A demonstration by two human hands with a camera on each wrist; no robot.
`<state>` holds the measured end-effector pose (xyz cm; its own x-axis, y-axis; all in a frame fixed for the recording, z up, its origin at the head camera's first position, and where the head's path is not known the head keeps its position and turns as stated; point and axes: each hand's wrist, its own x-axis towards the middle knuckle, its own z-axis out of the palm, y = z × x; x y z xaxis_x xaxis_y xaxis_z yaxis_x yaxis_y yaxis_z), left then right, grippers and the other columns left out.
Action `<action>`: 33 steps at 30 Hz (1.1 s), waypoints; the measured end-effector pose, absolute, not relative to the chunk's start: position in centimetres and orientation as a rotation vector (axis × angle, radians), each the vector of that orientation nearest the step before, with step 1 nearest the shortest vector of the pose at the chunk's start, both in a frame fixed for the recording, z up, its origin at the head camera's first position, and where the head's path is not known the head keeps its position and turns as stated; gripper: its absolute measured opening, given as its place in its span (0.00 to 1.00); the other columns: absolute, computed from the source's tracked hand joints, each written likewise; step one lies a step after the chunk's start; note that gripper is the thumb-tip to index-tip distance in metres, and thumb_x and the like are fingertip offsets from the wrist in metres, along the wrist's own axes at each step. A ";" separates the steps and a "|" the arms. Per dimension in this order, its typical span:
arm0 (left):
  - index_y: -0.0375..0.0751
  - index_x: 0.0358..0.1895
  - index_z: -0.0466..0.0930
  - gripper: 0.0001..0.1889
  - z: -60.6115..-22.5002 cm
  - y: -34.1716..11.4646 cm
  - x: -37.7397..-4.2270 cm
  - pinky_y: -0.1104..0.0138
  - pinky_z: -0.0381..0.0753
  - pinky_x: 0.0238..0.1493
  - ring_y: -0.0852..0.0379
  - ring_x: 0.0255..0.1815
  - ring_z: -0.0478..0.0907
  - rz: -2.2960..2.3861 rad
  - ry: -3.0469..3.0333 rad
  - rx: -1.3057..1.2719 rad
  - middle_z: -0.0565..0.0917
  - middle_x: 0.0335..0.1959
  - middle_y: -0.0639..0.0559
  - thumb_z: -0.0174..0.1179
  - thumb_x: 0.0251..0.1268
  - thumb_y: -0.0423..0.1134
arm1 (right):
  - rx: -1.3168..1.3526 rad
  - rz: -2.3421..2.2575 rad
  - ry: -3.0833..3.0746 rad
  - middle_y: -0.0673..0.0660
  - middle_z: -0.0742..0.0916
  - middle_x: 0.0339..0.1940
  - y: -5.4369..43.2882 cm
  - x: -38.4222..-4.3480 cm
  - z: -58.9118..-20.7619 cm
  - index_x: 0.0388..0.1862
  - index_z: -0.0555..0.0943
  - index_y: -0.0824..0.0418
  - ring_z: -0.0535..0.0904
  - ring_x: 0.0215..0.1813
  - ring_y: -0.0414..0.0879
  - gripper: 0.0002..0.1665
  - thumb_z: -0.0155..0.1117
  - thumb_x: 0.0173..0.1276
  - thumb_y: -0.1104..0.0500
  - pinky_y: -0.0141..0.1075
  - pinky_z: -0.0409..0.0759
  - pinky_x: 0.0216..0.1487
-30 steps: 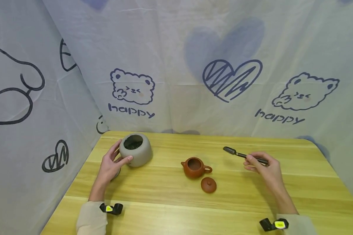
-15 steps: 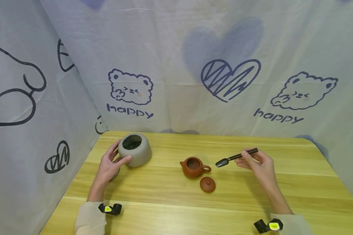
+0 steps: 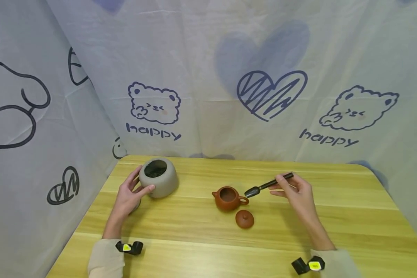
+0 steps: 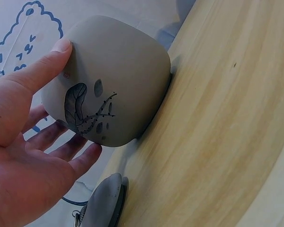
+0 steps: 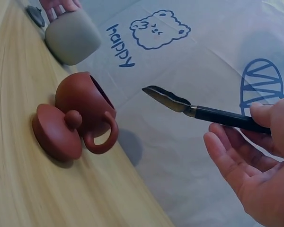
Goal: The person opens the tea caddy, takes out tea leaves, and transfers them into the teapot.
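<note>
On the table's left, my left hand (image 3: pixel 129 196) grips a grey ceramic jar (image 3: pixel 166 185), thumb and fingers around its side. Dark green leafy bits show inside the mouth; the left wrist view shows a leaf drawing on the jar (image 4: pixel 128 80). My right hand (image 3: pixel 297 195) pinches the dark handle of a tea scoop (image 3: pixel 253 192) between thumb and fingers. Its bowl hangs above the table, near the handle of a small reddish-brown teapot (image 3: pixel 226 204). The teapot's mouth is uncovered. Its round lid (image 3: pixel 244 219) lies just in front. What the scoop bowl (image 5: pixel 166 98) carries is unclear.
A grey jar lid (image 4: pixel 102 203) with a cord lies beside the left hand, mostly hidden in the head view. The wooden table (image 3: pixel 194 231) ends at a printed cloth backdrop (image 3: pixel 208 127) behind and at the left.
My right hand has moved left with the tea scoop, turning it so the bowl points down-left, close to the teapot. The left hand and jar stay in place.
</note>
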<state>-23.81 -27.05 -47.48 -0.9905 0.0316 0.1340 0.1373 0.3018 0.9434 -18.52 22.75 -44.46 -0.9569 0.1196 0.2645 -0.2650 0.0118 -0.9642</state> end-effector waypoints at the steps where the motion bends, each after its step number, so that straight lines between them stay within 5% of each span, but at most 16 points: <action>1: 0.43 0.83 0.52 0.48 -47.5 -27.0 -23.8 0.49 0.66 0.75 0.41 0.81 0.55 -1.798 -2.461 -0.159 0.56 0.82 0.44 0.72 0.66 0.35 | 0.159 2.019 -2.026 0.59 0.89 0.40 22.6 -18.6 -44.5 0.48 0.79 0.79 0.90 0.40 0.49 0.18 0.61 0.79 0.60 0.44 0.89 0.43; 11: 0.42 0.83 0.52 0.48 -47.6 -27.0 -24.0 0.49 0.66 0.75 0.42 0.81 0.55 -1.818 -2.441 -0.158 0.56 0.82 0.45 0.72 0.66 0.34 | 0.193 1.993 -2.053 0.64 0.89 0.38 19.8 -20.0 -44.1 0.50 0.80 0.70 0.89 0.38 0.49 0.15 0.64 0.77 0.57 0.46 0.90 0.37; 19: 0.41 0.83 0.53 0.47 -47.7 -27.0 -24.1 0.50 0.66 0.75 0.42 0.81 0.55 -1.806 -2.445 -0.168 0.57 0.82 0.44 0.72 0.66 0.34 | 0.219 2.093 -2.026 0.67 0.82 0.48 17.2 -20.9 -43.2 0.46 0.79 0.73 0.90 0.40 0.51 0.20 0.63 0.78 0.53 0.49 0.90 0.40; 33: 0.42 0.83 0.52 0.47 -47.6 -27.2 -24.0 0.52 0.66 0.75 0.42 0.81 0.55 -1.819 -2.458 -0.147 0.56 0.82 0.44 0.72 0.66 0.35 | 0.235 2.250 -1.912 0.64 0.85 0.43 11.9 -22.9 -42.4 0.44 0.82 0.74 0.90 0.39 0.51 0.12 0.71 0.71 0.64 0.46 0.90 0.45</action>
